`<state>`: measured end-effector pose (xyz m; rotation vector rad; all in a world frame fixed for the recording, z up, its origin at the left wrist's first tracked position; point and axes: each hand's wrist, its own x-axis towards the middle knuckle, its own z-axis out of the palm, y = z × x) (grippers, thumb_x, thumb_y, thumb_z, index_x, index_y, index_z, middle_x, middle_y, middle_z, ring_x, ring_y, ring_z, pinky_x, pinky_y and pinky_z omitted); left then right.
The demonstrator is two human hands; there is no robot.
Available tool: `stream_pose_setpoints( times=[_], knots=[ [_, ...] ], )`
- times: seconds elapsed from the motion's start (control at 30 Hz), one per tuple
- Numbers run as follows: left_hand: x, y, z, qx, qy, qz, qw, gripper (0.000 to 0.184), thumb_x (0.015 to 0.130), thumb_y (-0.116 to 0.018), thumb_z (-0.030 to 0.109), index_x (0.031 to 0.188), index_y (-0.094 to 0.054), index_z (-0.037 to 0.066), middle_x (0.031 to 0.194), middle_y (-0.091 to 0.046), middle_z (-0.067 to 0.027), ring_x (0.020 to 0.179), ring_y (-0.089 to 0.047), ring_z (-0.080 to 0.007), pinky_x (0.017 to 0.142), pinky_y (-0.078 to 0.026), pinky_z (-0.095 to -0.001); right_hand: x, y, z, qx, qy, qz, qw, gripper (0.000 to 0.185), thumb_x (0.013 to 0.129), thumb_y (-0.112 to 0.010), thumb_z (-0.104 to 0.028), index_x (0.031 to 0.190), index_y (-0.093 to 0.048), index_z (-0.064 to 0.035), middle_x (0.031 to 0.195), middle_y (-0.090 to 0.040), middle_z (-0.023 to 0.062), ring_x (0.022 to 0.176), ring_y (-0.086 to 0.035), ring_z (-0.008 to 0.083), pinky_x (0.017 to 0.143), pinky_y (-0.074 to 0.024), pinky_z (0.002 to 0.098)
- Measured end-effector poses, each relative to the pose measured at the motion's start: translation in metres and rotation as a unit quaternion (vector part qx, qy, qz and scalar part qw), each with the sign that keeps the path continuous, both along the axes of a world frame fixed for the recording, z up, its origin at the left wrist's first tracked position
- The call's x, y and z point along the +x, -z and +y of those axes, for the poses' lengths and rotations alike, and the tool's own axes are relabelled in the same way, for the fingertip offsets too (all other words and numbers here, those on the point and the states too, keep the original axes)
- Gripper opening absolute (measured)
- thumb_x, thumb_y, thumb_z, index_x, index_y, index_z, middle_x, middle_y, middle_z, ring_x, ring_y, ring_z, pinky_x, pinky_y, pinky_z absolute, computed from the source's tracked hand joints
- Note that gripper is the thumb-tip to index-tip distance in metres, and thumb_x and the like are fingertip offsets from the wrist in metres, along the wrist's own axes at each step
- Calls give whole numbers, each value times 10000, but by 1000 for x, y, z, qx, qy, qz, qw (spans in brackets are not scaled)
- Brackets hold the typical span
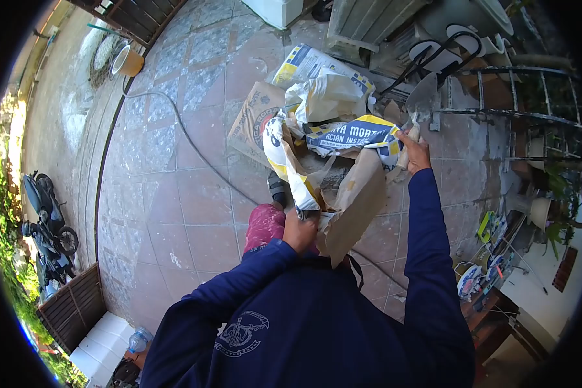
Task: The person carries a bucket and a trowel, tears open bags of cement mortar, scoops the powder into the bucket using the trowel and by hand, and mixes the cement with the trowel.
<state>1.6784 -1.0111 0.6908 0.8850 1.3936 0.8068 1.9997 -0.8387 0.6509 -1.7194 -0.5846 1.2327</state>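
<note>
An open, torn paper mortar bag (352,194) stands in front of my body, its brown inner side folded out. My left hand (301,229) is closed on the bag's near left edge. Out to the right, my right hand (415,150) is wrapped round the handle of a trowel (423,96), whose metal blade points away from me, beside the bag's blue and yellow printed side. Grey powder (333,178) shows partly inside the bag. Behind it lie a crumpled white bag (323,97) and a brown paper sack (255,123).
A hose (184,129) runs over the tiled floor (200,200) to a yellowish bucket (128,62) at the upper left. A metal railing (511,113) is at the right. A motorcycle (48,223) stands far left, and a white tub (275,10) is at the top.
</note>
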Motion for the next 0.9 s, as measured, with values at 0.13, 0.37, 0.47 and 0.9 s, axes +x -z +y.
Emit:
stream_pose_setpoints(
  times=[0.13, 0.37, 0.47, 0.9],
  knots=[
    [2, -10, -3, 29, 3, -7, 1000, 178, 875, -554, 88, 1013, -597, -16, 880, -657, -149, 796, -608, -237, 724, -469, -354, -4, -15, 7, 9, 9, 14, 1000, 347, 741, -783, -76, 994, -555, -7, 914, -616, 99, 801, -631, 183, 700, -532, 321],
    [3, -19, -12, -9, -29, -71, 997, 183, 876, -542, 65, 1033, -589, -16, 904, -646, -122, 819, -598, -226, 740, -464, -346, -9, -25, 18, 17, 12, -17, 1000, 351, 725, -779, -41, 992, -558, 14, 912, -619, 106, 789, -638, 195, 688, -537, 339],
    [1, -30, -10, -7, -55, -84, 995, 181, 869, -543, 49, 1032, -592, -15, 912, -645, -102, 823, -593, -210, 748, -462, -342, -15, -28, 19, 38, 76, -12, 996, 331, 727, -772, -26, 983, -568, 21, 911, -619, 102, 792, -638, 200, 685, -536, 342],
    [-10, -42, -12, -27, -81, -144, 986, 243, 903, -498, 35, 1134, -551, -15, 1045, -614, -70, 941, -582, -187, 835, -455, -324, 10, -18, 33, 31, 60, 8, 998, 328, 754, -731, 6, 1031, -556, 0, 997, -581, 94, 903, -601, 210, 793, -500, 337]
  ],
)
